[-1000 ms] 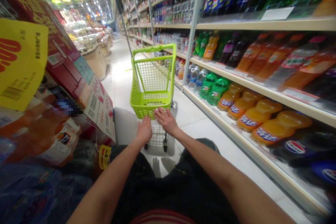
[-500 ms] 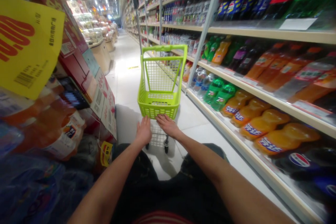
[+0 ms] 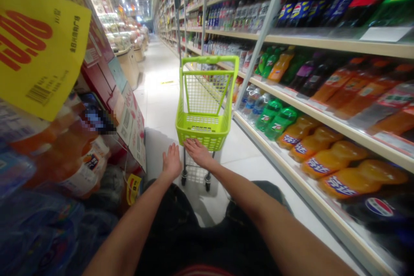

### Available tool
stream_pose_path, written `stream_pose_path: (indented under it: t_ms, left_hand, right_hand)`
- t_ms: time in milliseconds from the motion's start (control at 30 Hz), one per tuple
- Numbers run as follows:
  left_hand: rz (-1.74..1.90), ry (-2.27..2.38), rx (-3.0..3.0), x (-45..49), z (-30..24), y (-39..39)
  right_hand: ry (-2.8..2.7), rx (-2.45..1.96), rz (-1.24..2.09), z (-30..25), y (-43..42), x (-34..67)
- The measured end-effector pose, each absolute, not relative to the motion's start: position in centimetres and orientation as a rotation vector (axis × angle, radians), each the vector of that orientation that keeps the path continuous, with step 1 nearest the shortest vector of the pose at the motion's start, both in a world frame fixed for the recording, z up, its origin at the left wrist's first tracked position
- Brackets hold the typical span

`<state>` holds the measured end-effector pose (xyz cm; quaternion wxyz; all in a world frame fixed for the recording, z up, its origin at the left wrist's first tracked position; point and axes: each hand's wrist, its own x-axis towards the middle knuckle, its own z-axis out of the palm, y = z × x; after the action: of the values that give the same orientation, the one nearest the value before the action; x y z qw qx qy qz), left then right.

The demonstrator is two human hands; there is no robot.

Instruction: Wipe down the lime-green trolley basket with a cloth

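Note:
A lime-green shopping cart (image 3: 203,125) with a mesh basket stands on the pale floor in front of me. My right hand (image 3: 196,152) lies near the lower left of the basket's near wall, fingers stretched out; it seems to touch that wall, without gripping it. Just left of the basket, my left hand (image 3: 171,163) is held in the air with its fingers spread, apart from the cart. Neither hand holds anything. Below the basket, part of the cart's lower rack and two dark wheels show between my knees.
Along the right runs a long drinks shelf (image 3: 323,95) with orange soda bottles (image 3: 323,155) and green bottles (image 3: 280,120) low down. Close on the left are stacked cartons (image 3: 129,116), wrapped bottles (image 3: 80,168) and a big yellow price sign (image 3: 42,51). The tiled aisle (image 3: 158,62) stretches ahead.
My left hand has come away from the basket's corner to the left. My right hand has slid toward the basket's left side. The view has shifted slightly, so the cart appears further right.

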<state>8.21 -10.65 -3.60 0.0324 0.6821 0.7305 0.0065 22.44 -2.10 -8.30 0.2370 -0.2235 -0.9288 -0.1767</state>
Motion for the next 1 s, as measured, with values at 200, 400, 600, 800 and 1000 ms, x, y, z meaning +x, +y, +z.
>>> stream_pose_path:
  t_ms: [200,400,600,800,1000]
  left_hand:
    - [0.024,2.302,2.048,7.4,-3.8,-10.1]
    - [0.002,2.293,2.078,7.6,-3.3,-10.0]
    - [0.015,2.297,2.094,7.3,-3.6,-10.3]
    - [0.044,2.268,2.107,8.7,-3.0,-9.5]
    - [0.061,2.174,2.192,10.7,-2.5,-10.1]
  right_hand:
    - [-2.502,-0.594,-0.454,-5.6,-2.3,19.9]
    - [-2.551,-0.605,-0.418,-5.9,-1.4,19.1]
    - [-2.589,-0.646,-0.396,-7.9,-2.7,21.1]
    - [-2.424,-0.61,-0.438,-4.3,-2.1,22.4]
    - [-2.431,-0.646,-0.559,-7.8,-2.4,25.4]
